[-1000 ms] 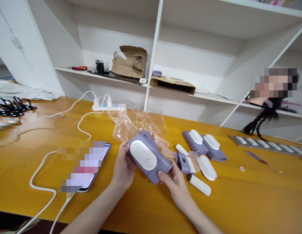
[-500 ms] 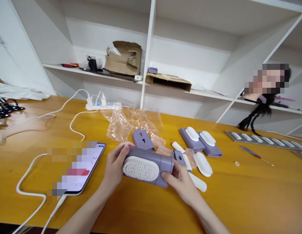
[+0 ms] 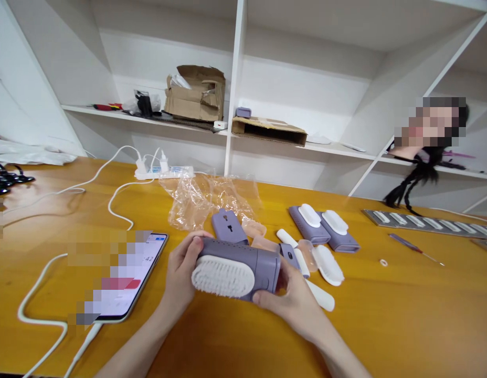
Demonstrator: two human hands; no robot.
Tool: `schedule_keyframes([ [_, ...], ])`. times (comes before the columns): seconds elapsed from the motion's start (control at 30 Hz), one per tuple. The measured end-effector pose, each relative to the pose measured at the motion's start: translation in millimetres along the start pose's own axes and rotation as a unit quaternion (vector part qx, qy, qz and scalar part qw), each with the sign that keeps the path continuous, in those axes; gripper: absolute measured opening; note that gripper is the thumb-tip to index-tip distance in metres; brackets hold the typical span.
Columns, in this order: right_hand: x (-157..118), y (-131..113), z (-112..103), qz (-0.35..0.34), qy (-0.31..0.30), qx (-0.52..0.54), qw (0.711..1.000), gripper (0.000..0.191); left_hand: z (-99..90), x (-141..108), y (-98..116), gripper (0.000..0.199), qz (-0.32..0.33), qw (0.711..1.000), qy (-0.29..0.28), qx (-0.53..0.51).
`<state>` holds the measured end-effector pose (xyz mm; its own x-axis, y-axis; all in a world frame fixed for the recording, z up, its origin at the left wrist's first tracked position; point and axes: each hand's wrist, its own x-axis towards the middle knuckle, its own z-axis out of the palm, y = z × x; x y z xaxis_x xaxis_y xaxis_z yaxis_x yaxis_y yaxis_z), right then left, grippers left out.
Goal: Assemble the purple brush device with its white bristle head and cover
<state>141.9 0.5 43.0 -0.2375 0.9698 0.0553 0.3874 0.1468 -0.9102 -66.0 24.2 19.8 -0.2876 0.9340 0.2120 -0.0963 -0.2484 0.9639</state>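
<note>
Both hands grip a purple box-shaped device [image 3: 263,268] with a white bristle brush [image 3: 223,276] on its front face, held above the table. My left hand [image 3: 185,265] wraps round its left end, thumb on the top edge. At the right end, my right hand [image 3: 288,294] holds it with the thumb at the lower front corner and the fingers behind, mostly hidden. Just beyond lie a purple cover with cutouts [image 3: 229,227], a small purple end piece with a slot [image 3: 289,255], white cylinders [image 3: 322,295] and a loose white oval brush [image 3: 329,265].
Left of my hands lies a charging phone [image 3: 129,278] with a white cable. Clear plastic bags [image 3: 192,202] and a power strip [image 3: 165,172] are behind. Two more purple devices [image 3: 310,226], a screwdriver [image 3: 414,248], a small ring [image 3: 383,262] and a metal strip [image 3: 424,223] lie right.
The device has tilted a little in my hands, so its brush bristles face me more. My right thumb has slid slightly left and down along the front. The view has shifted slightly.
</note>
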Motion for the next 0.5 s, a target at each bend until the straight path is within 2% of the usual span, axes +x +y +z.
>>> schedule_keyframes([
  [0.13,0,2,-1,-0.009,0.007,0.001,1.0,0.038,2.1,1,-3,0.027,-0.015,1.0,-0.013,-0.01],
  [0.33,-1,8,7,-0.008,-0.026,0.188,0.982,0.034,3.7,2,-5,0.029,-0.019,0.999,-0.022,0.016],
  [0.5,-2,7,12,-0.013,-0.018,0.222,0.975,0.038,5.7,3,-5,0.029,-0.039,0.999,-0.026,0.012],
])
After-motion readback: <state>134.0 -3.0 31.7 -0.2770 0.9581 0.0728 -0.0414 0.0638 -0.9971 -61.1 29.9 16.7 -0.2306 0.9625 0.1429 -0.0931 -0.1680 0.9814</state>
